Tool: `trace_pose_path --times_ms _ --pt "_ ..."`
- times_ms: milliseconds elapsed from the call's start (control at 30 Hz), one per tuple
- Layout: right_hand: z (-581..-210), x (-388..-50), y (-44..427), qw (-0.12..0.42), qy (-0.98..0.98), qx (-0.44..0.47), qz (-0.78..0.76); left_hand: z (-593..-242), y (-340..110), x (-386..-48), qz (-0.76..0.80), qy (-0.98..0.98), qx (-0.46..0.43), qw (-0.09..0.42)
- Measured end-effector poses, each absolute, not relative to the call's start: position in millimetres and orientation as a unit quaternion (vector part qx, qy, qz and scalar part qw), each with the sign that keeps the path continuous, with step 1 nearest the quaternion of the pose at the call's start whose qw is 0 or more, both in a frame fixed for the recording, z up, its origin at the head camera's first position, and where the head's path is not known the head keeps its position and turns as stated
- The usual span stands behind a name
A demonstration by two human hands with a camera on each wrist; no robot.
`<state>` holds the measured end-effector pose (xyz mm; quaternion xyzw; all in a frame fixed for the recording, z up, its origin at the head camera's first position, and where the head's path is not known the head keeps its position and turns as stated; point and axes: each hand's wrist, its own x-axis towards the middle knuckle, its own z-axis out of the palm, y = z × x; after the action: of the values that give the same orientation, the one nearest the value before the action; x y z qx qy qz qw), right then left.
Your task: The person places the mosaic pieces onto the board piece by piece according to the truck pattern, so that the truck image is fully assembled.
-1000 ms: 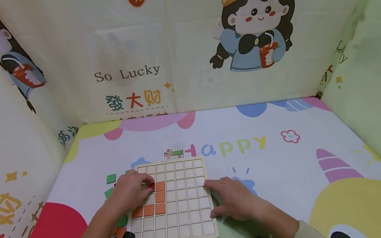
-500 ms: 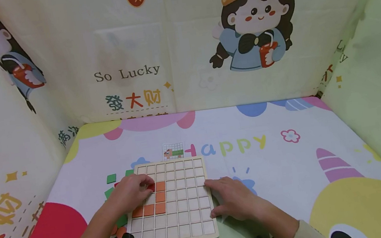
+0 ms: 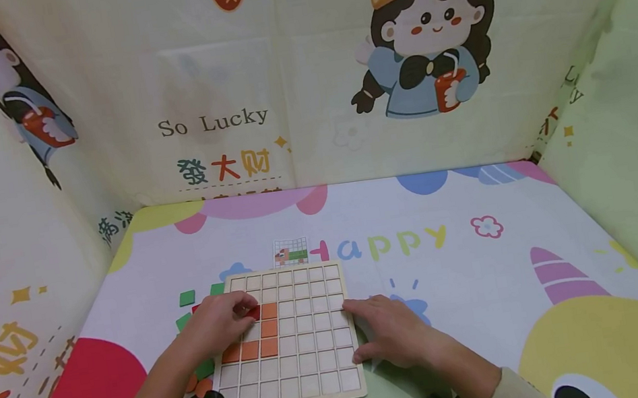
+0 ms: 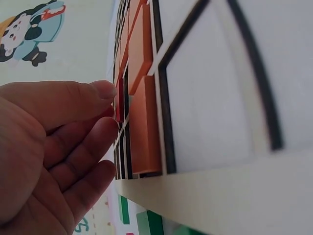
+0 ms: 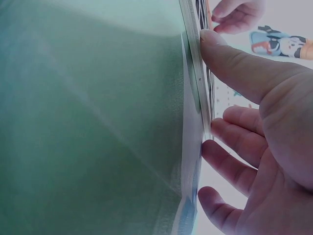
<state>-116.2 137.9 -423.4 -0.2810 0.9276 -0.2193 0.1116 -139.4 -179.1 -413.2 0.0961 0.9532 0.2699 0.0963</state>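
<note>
A wooden grid board (image 3: 317, 362) lies on the table, with several orange tiles (image 3: 249, 351) in its cells. Over the board's left part, my left hand (image 3: 218, 322) pinches a red tile (image 3: 255, 312) beside the upper orange tile. Close up in the left wrist view, the thumb and fingers of the left hand (image 4: 63, 142) meet at the red tile (image 4: 120, 100); part of it is hidden. Against the board's right edge rests my right hand (image 3: 392, 330). The right wrist view has its thumb and fingertips touching the board's rim (image 5: 199, 73), fingers spread.
Loose green tiles (image 3: 187, 298) lie left of the board, partly behind the left arm, with orange pieces (image 3: 202, 387) near the wrist. A small pattern card (image 3: 290, 252) lies just beyond the board's far edge. Printed cloth walls (image 3: 323, 144) enclose the table.
</note>
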Motion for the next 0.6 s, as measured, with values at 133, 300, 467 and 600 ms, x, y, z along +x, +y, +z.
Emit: trace_pose_path --times_ms 133,300,467,600 --pt "-423.4 -116.5 138.0 0.114 0.929 -0.277 -0.218 -411.2 -180.6 -138.2 0.275 0.952 0.092 0.098" --pt "-423.9 -116.7 138.0 0.115 0.931 -0.275 -0.209 -407.4 -185.2 -135.8 0.274 0.954 0.074 0.101" --pt "-424.0 -116.7 138.5 0.112 0.932 -0.276 -0.205 -402.4 -194.3 -134.3 0.271 0.955 0.08 0.092" --pt "-423.5 -116.1 138.3 0.114 0.931 -0.276 -0.207 -400.3 -203.2 -133.4 0.272 0.954 0.087 0.086"
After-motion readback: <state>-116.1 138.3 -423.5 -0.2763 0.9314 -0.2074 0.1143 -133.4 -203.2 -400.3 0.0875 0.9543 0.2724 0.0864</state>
